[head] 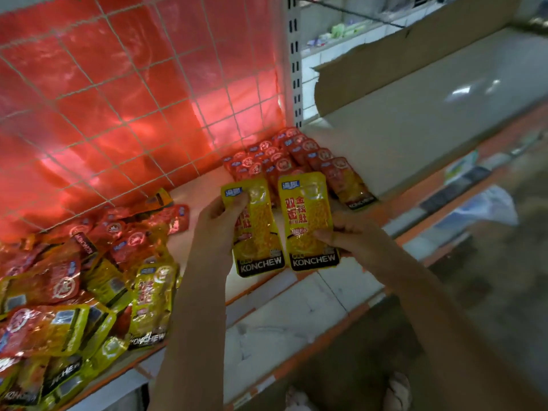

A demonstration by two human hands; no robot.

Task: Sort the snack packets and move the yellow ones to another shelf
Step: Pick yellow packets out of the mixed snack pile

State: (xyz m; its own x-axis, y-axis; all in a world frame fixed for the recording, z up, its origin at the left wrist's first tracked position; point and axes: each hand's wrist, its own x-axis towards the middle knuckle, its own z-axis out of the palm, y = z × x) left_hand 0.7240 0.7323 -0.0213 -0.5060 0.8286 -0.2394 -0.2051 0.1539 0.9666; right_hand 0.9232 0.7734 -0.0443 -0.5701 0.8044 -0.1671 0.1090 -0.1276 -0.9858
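Note:
Two yellow KONCHEW snack packets are held upright side by side above the white shelf [299, 295]. My left hand [218, 222] grips the left yellow packet [262, 232] along its left edge, thumb near its top corner. My right hand [345, 234] pinches the right yellow packet [308, 215] at its lower right side. Behind them, red packets [281, 157] lie in tidy overlapping rows at the back right of the shelf. A mixed heap of red and yellow packets [89, 280] covers the shelf's left end.
A white wire grid with red plastic sheet [118, 93] backs the shelf. A slotted upright [293, 60] divides it from the bare white shelf [430, 114] and cardboard [385, 66] to the right. Lower orange-edged shelves [462, 185] hold goods.

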